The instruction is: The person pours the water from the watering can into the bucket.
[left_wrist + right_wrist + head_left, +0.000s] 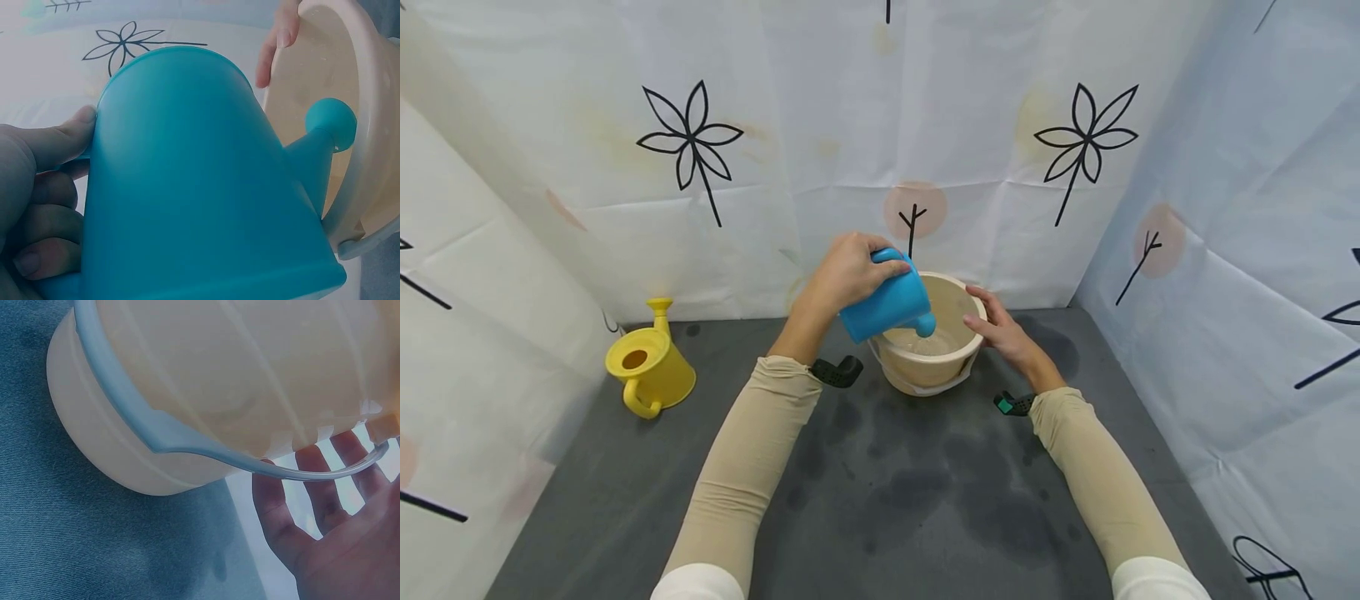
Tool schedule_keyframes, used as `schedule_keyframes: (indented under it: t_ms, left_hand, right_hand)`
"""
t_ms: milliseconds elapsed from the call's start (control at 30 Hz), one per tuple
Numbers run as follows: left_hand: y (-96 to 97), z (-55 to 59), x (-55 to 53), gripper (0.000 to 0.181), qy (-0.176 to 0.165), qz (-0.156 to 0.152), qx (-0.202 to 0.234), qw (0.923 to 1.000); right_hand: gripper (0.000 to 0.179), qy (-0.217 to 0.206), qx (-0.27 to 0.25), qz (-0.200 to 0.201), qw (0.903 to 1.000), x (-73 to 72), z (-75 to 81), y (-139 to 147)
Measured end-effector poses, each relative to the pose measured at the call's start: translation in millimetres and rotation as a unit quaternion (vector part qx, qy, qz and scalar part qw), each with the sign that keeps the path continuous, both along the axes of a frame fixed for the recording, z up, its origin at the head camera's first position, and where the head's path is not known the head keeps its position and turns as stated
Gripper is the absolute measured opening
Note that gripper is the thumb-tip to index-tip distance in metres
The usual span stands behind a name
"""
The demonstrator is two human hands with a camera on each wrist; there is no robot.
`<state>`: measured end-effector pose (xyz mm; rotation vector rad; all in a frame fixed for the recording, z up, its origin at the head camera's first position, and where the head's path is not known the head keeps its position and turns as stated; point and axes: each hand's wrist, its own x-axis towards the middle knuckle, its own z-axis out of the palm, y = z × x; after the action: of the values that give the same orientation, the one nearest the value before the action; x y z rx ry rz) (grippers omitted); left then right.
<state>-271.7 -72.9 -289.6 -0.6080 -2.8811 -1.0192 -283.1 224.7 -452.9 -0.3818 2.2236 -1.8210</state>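
My left hand grips a blue watering can by its handle, tipping it over a cream bucket. The can's round spout head hangs inside the bucket's rim. Water shows in the bottom of the bucket, below the spout. At the bucket's right side, my right hand holds the rim, its thumb over the edge and its fingers against the outer wall. The bucket's pale carrying handle hangs down along the outside of the wall.
A yellow watering can stands at the back left. Dark wet patches spot the grey table in front of the bucket. White printed cloth walls close off the back and both sides.
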Motion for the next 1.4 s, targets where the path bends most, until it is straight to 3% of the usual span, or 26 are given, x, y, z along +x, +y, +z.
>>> schedule_keyframes:
  t_ms: [633,1400]
  left_hand:
    - [1.8,0.9,-0.9,0.033,-0.012,-0.007,0.011,0.9998]
    - [9.0,3.2,2.7,0.030,-0.011,-0.006,-0.007,0.9999]
  right_hand:
    - [0.068,0.007,-0.005,0.011,0.9999,-0.1,-1.2,1.5]
    - [0.067,0.006,-0.005,0.005,1.0000,1.4,-0.1,0.2]
